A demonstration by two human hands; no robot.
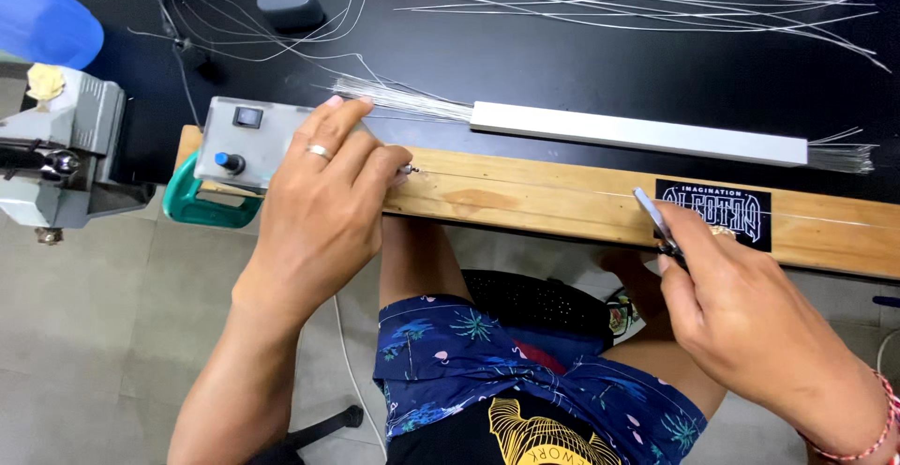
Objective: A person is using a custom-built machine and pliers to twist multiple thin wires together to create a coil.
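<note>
My left hand (323, 198), with a ring on one finger, rests on the left end of a long wooden board (525, 202), fingers pinched at a small metal fitting (410, 171) on the board. Its fingertips overlap a grey control box (239, 137) with a black switch and a blue knob. My right hand (741, 306) grips a small metal tool (653, 217) whose tip touches the board beside a black sticker (717, 212). A thin wire seems to run along the board between the hands, but it is too fine to tell.
A white channel (637, 132) holds a bundle of thin wires behind the board. Loose wires (656, 6) lie across the black tabletop. A grey vise (56, 156) stands at left, a teal clamp (202, 204) under the box, a dark case (291, 7) at the back.
</note>
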